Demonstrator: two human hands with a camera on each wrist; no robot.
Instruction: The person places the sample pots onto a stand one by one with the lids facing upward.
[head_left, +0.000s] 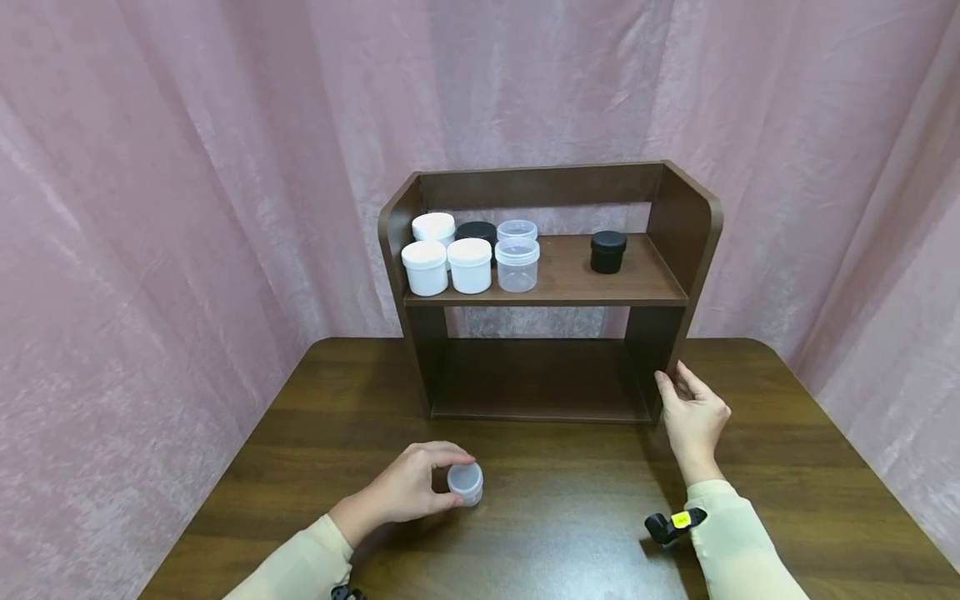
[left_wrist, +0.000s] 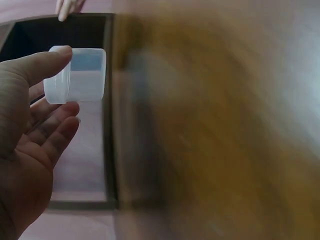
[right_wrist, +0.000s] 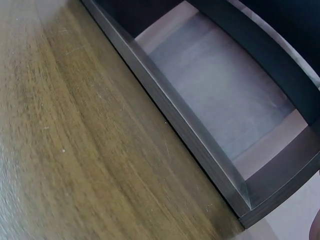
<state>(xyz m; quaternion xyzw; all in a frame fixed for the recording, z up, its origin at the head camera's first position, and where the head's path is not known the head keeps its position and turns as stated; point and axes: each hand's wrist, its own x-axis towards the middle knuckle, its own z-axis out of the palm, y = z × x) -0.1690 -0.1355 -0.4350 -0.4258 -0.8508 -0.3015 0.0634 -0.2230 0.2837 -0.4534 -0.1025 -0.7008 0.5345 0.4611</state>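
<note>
Head view, left hand: my left hand (head_left: 408, 492) curls round a small clear jar (head_left: 466, 482) low over the table (head_left: 570, 517), thumb and fingertips pinching its sides; the jar lies tipped on its side, in front of the shelf unit (head_left: 551, 283).
Head view, right hand: my right hand (head_left: 693, 421) is relaxed, fingers loose, holding nothing, its fingertips touching the shelf unit's right upright near the foot.
Head view, shelf: three white jars (head_left: 450, 262), two clear ones (head_left: 517, 263) and a black jar (head_left: 476, 231) crowd the left of the upper board; another black jar (head_left: 607, 252) stands well apart to the right.
Left wrist view: the clear jar (left_wrist: 77, 75) sits between my thumb (left_wrist: 37, 67) and fingers (left_wrist: 55, 122) (the background is smeared with motion blur).
Right wrist view: only table grain and the shelf unit's lower bay (right_wrist: 220, 100); my fingers are out of frame.
Handling: I judge it light, stiff, smooth plastic, a little slippery; best gripped across the sidewall just below the lid.
</note>
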